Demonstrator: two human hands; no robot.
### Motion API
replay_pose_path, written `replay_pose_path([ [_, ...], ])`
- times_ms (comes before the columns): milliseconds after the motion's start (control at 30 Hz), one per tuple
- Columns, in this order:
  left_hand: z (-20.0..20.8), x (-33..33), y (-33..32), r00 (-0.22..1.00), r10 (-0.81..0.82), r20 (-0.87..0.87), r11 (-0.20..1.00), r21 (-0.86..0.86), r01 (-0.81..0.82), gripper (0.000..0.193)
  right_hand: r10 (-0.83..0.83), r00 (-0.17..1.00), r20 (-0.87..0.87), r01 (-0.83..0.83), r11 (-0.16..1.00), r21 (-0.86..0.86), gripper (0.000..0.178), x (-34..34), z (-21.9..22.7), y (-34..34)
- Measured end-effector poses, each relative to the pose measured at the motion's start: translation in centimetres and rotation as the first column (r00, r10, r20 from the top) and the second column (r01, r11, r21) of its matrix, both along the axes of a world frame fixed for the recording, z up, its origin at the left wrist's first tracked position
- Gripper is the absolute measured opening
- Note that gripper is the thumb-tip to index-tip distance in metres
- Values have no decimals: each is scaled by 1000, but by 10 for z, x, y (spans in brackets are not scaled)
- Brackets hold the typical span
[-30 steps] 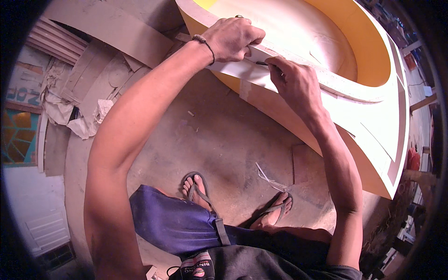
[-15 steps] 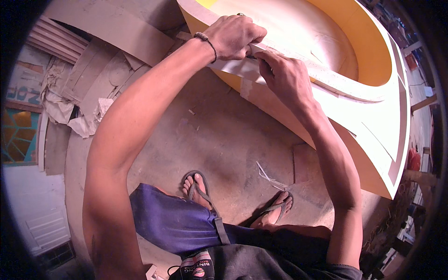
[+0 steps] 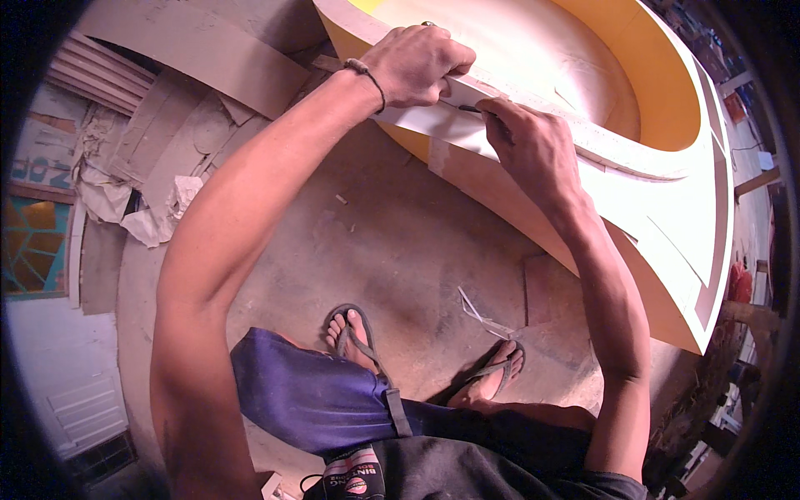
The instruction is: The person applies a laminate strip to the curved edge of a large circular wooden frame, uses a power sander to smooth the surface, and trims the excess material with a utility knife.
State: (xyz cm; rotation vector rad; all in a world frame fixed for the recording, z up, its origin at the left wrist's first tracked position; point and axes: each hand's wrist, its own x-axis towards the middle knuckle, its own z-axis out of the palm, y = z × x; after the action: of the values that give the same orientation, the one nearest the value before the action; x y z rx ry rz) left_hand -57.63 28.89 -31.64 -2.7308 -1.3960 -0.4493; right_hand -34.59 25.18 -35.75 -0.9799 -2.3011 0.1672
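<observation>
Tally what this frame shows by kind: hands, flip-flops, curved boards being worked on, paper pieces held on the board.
Hands: 2, left hand and right hand
Flip-flops: 2, one and the other
Curved boards: 1, large curved board, yellow inside
Paper pieces: 1, white paper strip
Total: 6

Left hand [image 3: 417,62] presses down on a white strip [image 3: 575,133] along the rim of a big curved yellow-and-white form [image 3: 667,92]. Right hand [image 3: 529,146] pinches a thin dark tool [image 3: 468,107] against the strip, just beside the left. Below, sandalled feet [image 3: 354,333] stand on a dusty floor [image 3: 392,242]; crumpled paper [image 3: 158,212] lies to the left.
</observation>
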Motion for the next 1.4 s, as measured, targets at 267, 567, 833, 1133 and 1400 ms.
replay_pose_path([
  [267,1,10,-2,1000,15,-23,1000,3,-15,23,-4,1000,-4,4,1000,-2,16,8,5,-6],
  [567,-2,21,-4,999,28,-18,1000,15,-28,23,3,1000,16,-3,1000,17,13,24,2,-7],
  [833,-4,35,-7,997,53,-55,998,24,-51,21,-14,999,44,13,1000,22,12,37,4,-14],
  [1133,-4,47,-10,998,44,-38,998,38,-42,19,-28,999,25,27,999,43,13,49,6,-17],
  [1400,-3,64,-12,996,65,-68,998,13,-65,20,-51,998,30,50,998,26,14,64,7,-20],
])
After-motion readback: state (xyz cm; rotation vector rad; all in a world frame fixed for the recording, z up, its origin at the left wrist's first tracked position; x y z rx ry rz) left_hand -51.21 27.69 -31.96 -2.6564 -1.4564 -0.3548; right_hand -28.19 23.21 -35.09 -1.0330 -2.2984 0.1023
